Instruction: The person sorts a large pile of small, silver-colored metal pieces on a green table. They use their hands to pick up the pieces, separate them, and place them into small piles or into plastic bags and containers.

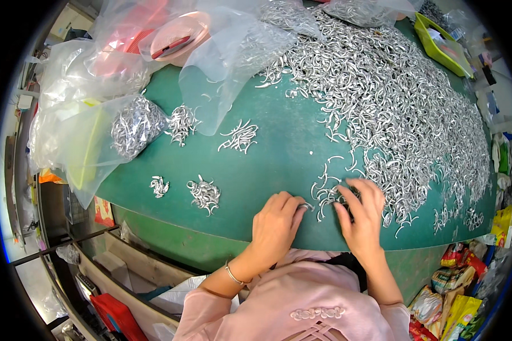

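Near the table's front edge, my left hand (276,223) is closed, thumb against fingers. A small curved silver metal piece (308,207) sticks out at its fingertips. My right hand (363,216) curves over the near edge of a big heap of similar curved silver pieces (392,108). Its thumb and fingers are apart, touching or just above the loose pieces (325,196) between my hands. What lies under the right palm is hidden. Left of my hands sit smaller piles: one pile (205,194), a smaller one (159,186), and two farther back, a pile (240,136) and another (181,123).
The green table (279,170) curves round in front of me. A clear bag of metal pieces (136,126) and other plastic bags (62,74) crowd the left. A pink basket (182,35) stands behind. Far right is a yellow-green tray (441,45); colourful packets (452,278) lie below.
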A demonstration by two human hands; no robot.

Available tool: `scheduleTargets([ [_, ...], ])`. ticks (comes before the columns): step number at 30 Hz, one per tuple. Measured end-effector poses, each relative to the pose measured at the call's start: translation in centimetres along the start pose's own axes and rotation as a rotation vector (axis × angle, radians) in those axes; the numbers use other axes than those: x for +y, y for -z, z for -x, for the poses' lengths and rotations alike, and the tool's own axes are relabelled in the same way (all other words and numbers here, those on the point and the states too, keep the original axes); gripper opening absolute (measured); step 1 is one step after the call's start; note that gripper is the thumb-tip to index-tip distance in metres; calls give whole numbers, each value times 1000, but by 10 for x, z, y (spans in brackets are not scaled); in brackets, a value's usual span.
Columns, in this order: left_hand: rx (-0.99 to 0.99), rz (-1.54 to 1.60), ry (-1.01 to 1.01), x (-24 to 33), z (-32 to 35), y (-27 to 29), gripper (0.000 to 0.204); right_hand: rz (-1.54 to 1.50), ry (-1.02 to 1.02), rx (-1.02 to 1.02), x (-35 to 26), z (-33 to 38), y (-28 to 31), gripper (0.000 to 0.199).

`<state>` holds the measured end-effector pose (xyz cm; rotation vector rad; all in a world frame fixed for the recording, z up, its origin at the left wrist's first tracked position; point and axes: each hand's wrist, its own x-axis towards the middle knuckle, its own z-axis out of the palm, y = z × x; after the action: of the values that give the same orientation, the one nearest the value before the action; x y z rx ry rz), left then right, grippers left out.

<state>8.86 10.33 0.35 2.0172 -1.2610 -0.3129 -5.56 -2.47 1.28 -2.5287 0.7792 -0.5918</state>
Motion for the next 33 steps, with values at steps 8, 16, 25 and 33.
scheduleTargets([
  [8, -21, 172, 141, -1, 3, 17, 21, -8, 9, 35, 5, -9, 2, 17],
  [16, -61, 52, 85, -2, 7, 16, 22, -146, 95, -136, -18, 13, -3, 18],
  [25, 34, 3, 80, -8, 9, 13, 15, -137, 47, -76, -19, 14, -3, 19],
  [33, 90, 27, 92, -16, 16, 15, 13, -166, 164, -146, -31, 16, -22, 19],
])
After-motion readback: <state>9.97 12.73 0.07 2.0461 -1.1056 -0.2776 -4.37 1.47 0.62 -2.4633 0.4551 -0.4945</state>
